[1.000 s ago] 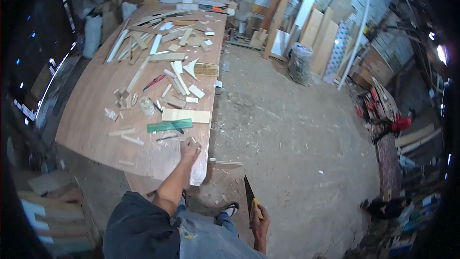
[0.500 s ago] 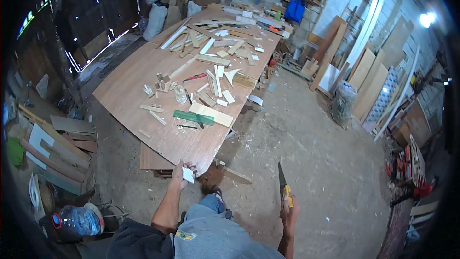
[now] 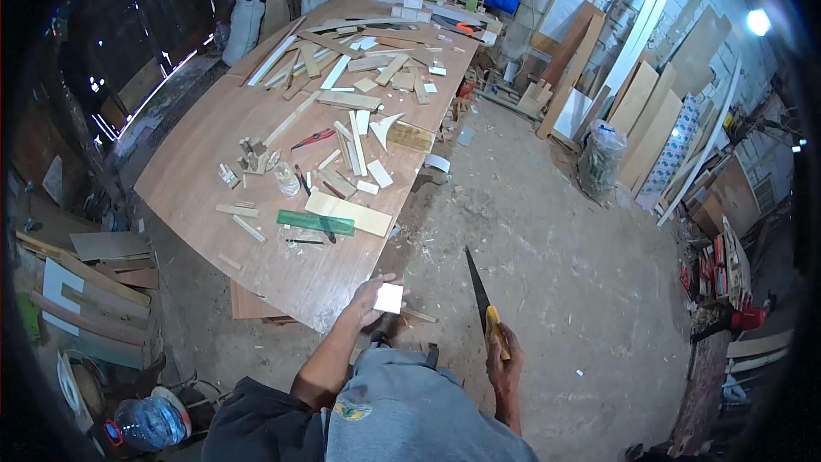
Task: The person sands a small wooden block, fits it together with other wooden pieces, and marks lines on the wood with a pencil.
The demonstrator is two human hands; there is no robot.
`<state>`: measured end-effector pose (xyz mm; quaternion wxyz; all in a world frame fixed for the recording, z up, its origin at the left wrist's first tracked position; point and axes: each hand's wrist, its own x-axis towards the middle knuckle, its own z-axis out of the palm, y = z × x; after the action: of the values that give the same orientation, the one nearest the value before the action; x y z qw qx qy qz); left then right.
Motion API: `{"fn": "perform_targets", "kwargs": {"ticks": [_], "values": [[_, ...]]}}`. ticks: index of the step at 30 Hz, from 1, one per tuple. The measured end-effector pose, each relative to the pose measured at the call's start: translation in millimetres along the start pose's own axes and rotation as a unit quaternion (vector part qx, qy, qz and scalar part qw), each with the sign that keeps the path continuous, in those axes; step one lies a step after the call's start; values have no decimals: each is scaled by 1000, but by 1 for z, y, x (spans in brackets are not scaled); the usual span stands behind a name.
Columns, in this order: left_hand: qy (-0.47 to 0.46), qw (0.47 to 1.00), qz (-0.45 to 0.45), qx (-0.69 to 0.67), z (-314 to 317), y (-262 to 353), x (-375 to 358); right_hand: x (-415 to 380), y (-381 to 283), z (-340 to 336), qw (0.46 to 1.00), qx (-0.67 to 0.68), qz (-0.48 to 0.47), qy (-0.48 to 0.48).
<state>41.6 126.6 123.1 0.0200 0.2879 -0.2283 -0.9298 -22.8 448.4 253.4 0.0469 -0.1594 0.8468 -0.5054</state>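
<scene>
My left hand (image 3: pixel 369 301) holds a small pale square piece of wood (image 3: pixel 389 298) just off the near corner of the big plywood table (image 3: pixel 197 162). My right hand (image 3: pixel 503 358) grips the yellow handle of a hand saw (image 3: pixel 479 295), whose dark blade points up and away over the floor. On the table near my left hand lie a green ruler (image 3: pixel 315 222), a pale flat board (image 3: pixel 349 213) and a pencil (image 3: pixel 304 242).
Several wood offcuts and strips cover the table's far half, with red-handled pliers (image 3: pixel 313 139) among them. Boards lean on the right wall by a mesh bin (image 3: pixel 600 162). A water jug (image 3: pixel 150 421) and scrap panels (image 3: pixel 94 282) lie at lower left. Sawdust covers the floor.
My left hand has lifted the square wood piece off the table corner and drawn it toward me. The saw in my right hand has swung left. The view has shifted.
</scene>
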Motion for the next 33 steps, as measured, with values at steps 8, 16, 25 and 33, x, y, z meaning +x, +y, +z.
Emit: {"fn": "perform_targets", "kwargs": {"ticks": [8, 16, 25, 33], "values": [[-5, 992, 50, -114, -15, 44, -9, 68, 56, 17, 998, -16, -40, -50], [104, 956, 188, -201, -27, 48, -10, 245, -29, 57, 975, -93, -153, -129], [-10, 872, 359, -332, 87, 62, 53, 538, 12, 222, 803, -186, -511, -243], [-41, 840, 446, -306, 195, 108, 117, 690, -3, 350, 689, -298, -591, -295]]}}
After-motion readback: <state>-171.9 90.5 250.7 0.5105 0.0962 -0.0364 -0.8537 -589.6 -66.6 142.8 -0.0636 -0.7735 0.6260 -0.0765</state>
